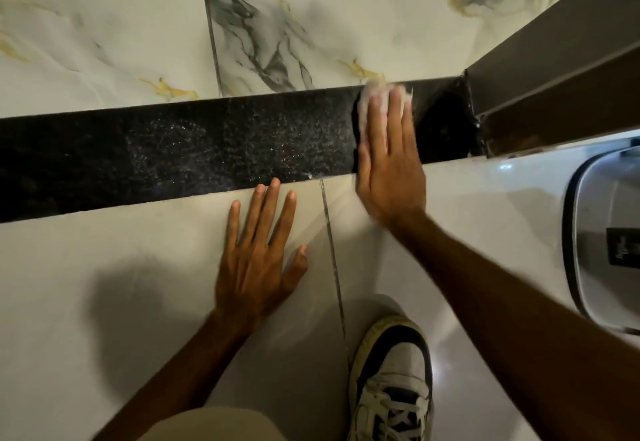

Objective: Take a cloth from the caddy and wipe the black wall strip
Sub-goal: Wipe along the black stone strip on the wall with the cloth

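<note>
Though blurred, one cloth (367, 99), two hands (256, 260) (391, 170).

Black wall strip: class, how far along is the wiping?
Done: the cloth is out. In hand: the right hand presses it flat on the black strip near its right end; the left hand rests on the tile. Left: the streaky stretch leftward, seemingly.

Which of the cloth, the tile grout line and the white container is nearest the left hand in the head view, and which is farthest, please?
1. The grout line, just right of the left hand, beside its thumb.
2. The cloth, up and right on the black strip, under the right hand.
3. The white container, at the far right edge.
</note>
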`<state>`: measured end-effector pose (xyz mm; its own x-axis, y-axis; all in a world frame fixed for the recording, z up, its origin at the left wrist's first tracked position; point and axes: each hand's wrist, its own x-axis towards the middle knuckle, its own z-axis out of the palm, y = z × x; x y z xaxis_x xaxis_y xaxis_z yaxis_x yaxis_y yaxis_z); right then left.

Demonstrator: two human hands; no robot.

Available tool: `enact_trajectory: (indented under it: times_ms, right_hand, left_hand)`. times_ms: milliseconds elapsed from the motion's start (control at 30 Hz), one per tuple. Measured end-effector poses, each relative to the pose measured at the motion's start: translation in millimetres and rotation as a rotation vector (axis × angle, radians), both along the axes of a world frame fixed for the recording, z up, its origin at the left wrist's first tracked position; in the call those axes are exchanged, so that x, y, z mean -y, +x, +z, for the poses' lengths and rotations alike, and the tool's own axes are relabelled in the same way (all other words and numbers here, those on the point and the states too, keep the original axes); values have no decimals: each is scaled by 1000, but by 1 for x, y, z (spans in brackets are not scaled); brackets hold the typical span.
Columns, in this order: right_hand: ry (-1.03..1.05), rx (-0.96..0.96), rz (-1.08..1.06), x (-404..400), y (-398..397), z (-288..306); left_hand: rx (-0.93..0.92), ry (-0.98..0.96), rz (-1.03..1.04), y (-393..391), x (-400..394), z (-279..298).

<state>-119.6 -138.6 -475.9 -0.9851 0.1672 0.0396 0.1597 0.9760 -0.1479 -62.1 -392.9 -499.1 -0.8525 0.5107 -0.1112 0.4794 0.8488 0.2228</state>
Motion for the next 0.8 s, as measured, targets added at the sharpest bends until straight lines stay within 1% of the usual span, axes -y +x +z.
enact_trajectory:
  times_ms: [33,67,133,200,267,333,400,467,500,567,633,733,767,800]
  right_hand:
    - [7,24,34,-1,26,2]
    - [7,42,11,-5,52,3]
    - [45,10,-94,-20,79,5]
    - [-7,0,-289,-34,64,6]
    - [-70,-14,-418,-41,24,4]
    - [-78,-18,-395,-39,-14,-2]
    - [-33,8,-253,-30,-21,-5]
    - [13,35,-57,-21,9,-3]
    - [12,59,-20,-19,33,0]
    - [14,129,-44,-22,76,7]
    - [14,146,-122,-26,83,10]
    - [-113,19,-293,-14,29,8]
    - [-139,-5,-300,-5,6,5]
    - [-148,-23,-263,5,-14,1]
  left_hand:
    - [-1,2,-4,-1,-1,3]
    - [1,2,-5,-1,-1,4]
    - [5,4,1,-1,-1,6]
    - [-7,10,-1,0,0,2]
    - [-24,26,-8,1,1,-2]
    - [-40,33,-11,1,1,-6]
    - [-33,22,-10,1,0,-7]
    - [-19,21,-6,0,0,-4]
    - [-14,20,-4,0,0,-1]
    - [-8,18,-4,-1,-1,4]
    - [-11,23,1,-1,-2,5]
    - [-41,49,-8,0,-1,-2]
    - [-54,54,-12,0,0,-5]
    - [-63,54,-13,0,0,-9]
